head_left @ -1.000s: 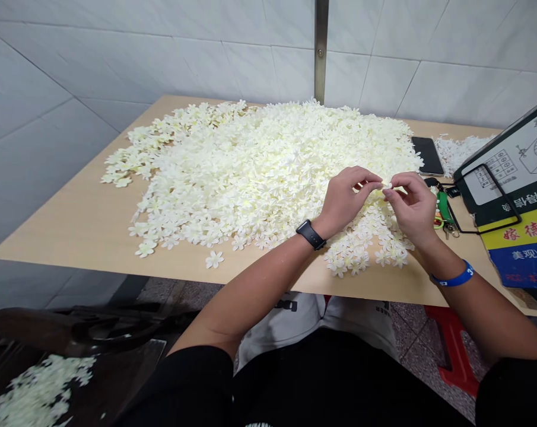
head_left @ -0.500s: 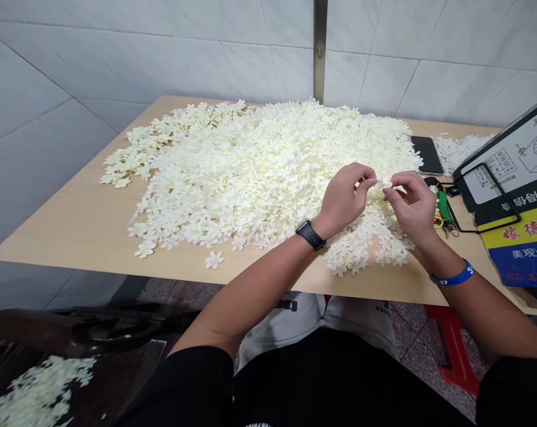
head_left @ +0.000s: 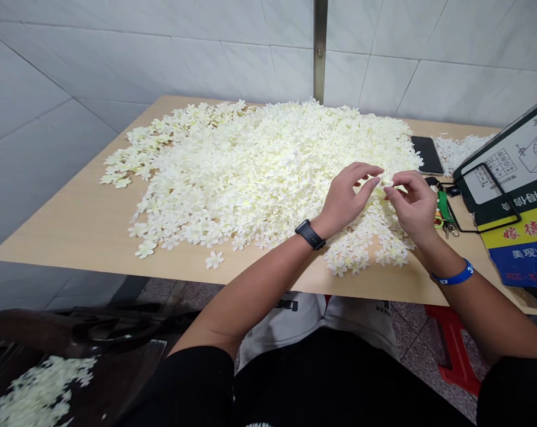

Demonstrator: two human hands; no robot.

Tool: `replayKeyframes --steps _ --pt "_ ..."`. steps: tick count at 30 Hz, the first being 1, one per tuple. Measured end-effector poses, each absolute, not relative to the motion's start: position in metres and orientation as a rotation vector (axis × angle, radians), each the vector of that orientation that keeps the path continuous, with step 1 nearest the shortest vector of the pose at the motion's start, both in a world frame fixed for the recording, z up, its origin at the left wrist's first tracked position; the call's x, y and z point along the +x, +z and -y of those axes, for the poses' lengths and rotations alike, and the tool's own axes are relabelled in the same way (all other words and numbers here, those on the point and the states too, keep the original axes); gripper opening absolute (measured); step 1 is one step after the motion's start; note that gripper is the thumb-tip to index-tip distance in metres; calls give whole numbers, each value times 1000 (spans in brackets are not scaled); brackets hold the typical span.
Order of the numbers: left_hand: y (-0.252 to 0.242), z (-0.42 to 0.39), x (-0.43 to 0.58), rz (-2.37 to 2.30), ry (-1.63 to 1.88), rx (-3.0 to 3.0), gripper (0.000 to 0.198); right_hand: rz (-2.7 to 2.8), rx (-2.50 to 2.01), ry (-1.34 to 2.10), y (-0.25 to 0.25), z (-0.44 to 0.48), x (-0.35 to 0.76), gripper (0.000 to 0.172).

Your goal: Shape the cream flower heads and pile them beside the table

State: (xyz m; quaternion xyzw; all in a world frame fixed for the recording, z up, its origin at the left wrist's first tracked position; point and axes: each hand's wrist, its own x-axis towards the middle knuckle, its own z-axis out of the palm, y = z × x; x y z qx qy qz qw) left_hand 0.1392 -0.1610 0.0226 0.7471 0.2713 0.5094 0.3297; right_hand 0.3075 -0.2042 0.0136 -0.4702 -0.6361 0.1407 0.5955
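Over the right part of a large heap of cream-white artificial flowers [head_left: 250, 178], my two hands are close together. My right hand [head_left: 413, 201], with a blue wristband, pinches a small white artificial flower [head_left: 387, 182] between thumb and fingertips; the fingers hide part of it. My left hand [head_left: 349, 193], wearing a black watch [head_left: 310, 235], is just left of that flower. Its thumb and index finger are slightly apart, and nothing shows between them. Below the hands, flowers spread toward the front edge of the wooden table [head_left: 85, 225].
Right of the heap lie a dark phone [head_left: 426, 155], a pile of small white pieces [head_left: 459, 151] and keys with a green tag [head_left: 444, 207]. A printed box [head_left: 512, 166] stands at the right edge. More flowers [head_left: 41, 391] lie on a dark surface lower left.
My left thumb and index finger have parted from their pinch at the flower. My right hand has stayed nearly still with the flower in its fingers.
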Motion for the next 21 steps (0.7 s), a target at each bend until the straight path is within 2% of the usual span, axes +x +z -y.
replayKeyframes --steps 5,9,21 --pt "23 163 142 -724 1353 1891 9 1504 -1098 350 14 206 305 22" --pt "23 163 141 -751 1378 1867 11 1511 -1099 350 13 207 305 24" --pt "28 163 140 -763 1342 1789 13 1509 -1037 373 13 207 305 16"
